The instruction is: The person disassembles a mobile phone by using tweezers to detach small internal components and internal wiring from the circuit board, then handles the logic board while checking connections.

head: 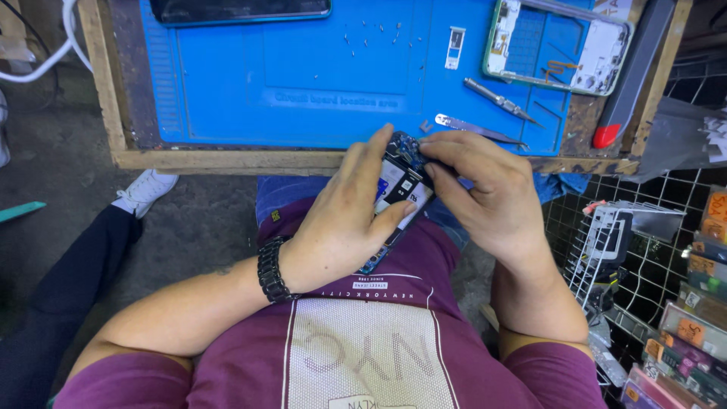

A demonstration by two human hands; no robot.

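Observation:
An opened smartphone with its back off and its battery and circuit board exposed is held over my lap. My left hand, with a black watch on the wrist, grips it from the left side. My right hand pinches the phone's top end, fingertips on the blue board. Both hands hover just in front of the wooden bench edge.
A blue work mat covers the bench, with several tiny screws, a SIM tray, tweezers, a metal tool, a phone frame and a dark phone. A wire rack with boxes stands right.

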